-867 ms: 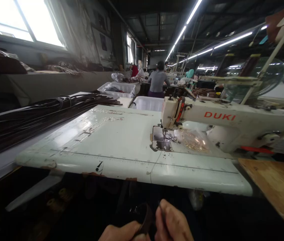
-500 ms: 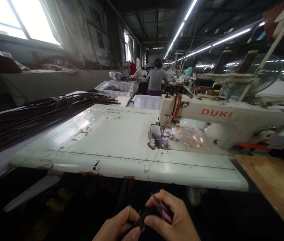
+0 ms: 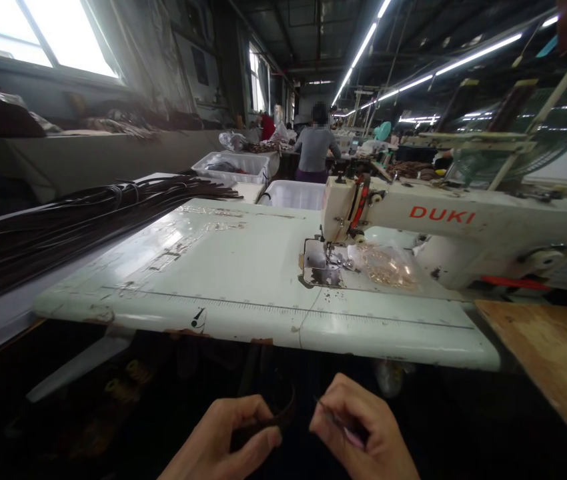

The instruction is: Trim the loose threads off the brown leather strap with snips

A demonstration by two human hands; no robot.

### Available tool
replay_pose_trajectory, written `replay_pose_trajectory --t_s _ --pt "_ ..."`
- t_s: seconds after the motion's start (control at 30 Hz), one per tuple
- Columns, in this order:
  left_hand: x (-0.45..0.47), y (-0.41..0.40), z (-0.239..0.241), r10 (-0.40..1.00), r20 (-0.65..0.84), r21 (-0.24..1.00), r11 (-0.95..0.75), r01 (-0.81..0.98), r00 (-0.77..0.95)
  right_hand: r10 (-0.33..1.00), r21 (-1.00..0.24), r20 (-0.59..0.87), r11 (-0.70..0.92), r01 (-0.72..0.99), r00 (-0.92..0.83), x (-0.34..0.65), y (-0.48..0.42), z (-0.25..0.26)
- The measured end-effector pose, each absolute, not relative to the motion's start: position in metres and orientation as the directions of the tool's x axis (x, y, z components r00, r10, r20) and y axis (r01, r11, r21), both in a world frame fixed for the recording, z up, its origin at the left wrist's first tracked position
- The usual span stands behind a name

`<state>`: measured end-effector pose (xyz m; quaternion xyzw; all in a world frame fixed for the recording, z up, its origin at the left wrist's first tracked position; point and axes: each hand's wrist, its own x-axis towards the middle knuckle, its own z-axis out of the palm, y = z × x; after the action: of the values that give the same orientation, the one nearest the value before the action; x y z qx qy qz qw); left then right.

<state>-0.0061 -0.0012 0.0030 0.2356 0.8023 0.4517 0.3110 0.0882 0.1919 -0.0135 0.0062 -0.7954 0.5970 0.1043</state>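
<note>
Both hands [image 3: 308,433] below table edge [image 3: 263,333], strap [image 3: 268,420] pinched.

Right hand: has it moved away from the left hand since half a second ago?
Yes. The right hand has drawn rightward, apart from the left hand, which pinches the dark strap; both sit below the table edge.

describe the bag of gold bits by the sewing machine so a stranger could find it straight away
Find the white DUKI sewing machine on the pale table. Under its arm, just right of the needle plate, lies a clear plastic bag of small gold metal pieces, the only shiny heap there.
</note>
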Motion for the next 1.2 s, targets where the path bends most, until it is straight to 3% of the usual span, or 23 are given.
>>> replay_pose_trajectory --t_s 0.07,0.2,0.27,0.37,0.57,0.77,0.83,1.0,1.1,1.2 --pt "-0.007 -0.002 0.003 0.693 -0.31 0.884 0.461 0.07 -0.651 0.147 -0.931 0.188 0.342 -0.128 -0.971 0.078 0.192 -0.015" --pt "-0.003 -0.004 0.005 0.702 -0.339 0.861 0.5 0.094 -0.627 -0.015 -0.935 0.216 0.284 -0.212 -0.976 0.065 0.181 -0.026" --pt "-0.002 -0.008 0.011 0.698 -0.367 0.834 0.54 0.114 -0.615 -0.032 -0.925 0.257 0.279 -0.256 -0.966 0.065 0.175 -0.033" --pt "-0.006 -0.021 0.02 0.694 -0.424 0.806 0.583 0.107 -0.582 -0.002 -0.899 0.281 0.349 -0.264 -0.96 0.07 0.173 -0.039" --pt "-0.022 -0.053 0.025 0.631 -0.479 0.797 0.604 -0.001 -0.61 0.135 -0.896 0.195 0.428 -0.121 -0.971 0.077 0.182 -0.045" --pt "-0.022 -0.057 0.031 0.604 -0.501 0.737 0.673 0.06 -0.619 0.098 -0.849 0.347 0.455 -0.268 -0.933 0.075 0.186 -0.051" --pt "-0.021 -0.054 0.031 0.613 -0.493 0.741 0.667 0.071 -0.617 0.065 -0.821 0.393 0.474 -0.318 -0.917 0.076 0.187 -0.051" --pt "-0.014 -0.032 0.019 0.728 -0.347 0.881 0.47 0.062 -0.591 -0.074 -0.756 0.433 0.513 -0.406 -0.898 0.08 0.177 -0.052" --pt "-0.008 -0.02 0.011 0.699 -0.265 0.892 0.44 0.107 -0.664 -0.007 -0.826 0.395 0.436 -0.359 -0.918 0.08 0.168 -0.047" --pt "-0.004 -0.016 0.008 0.661 -0.277 0.876 0.472 0.099 -0.697 0.112 -0.921 0.285 0.307 -0.239 -0.952 0.078 0.167 -0.038"
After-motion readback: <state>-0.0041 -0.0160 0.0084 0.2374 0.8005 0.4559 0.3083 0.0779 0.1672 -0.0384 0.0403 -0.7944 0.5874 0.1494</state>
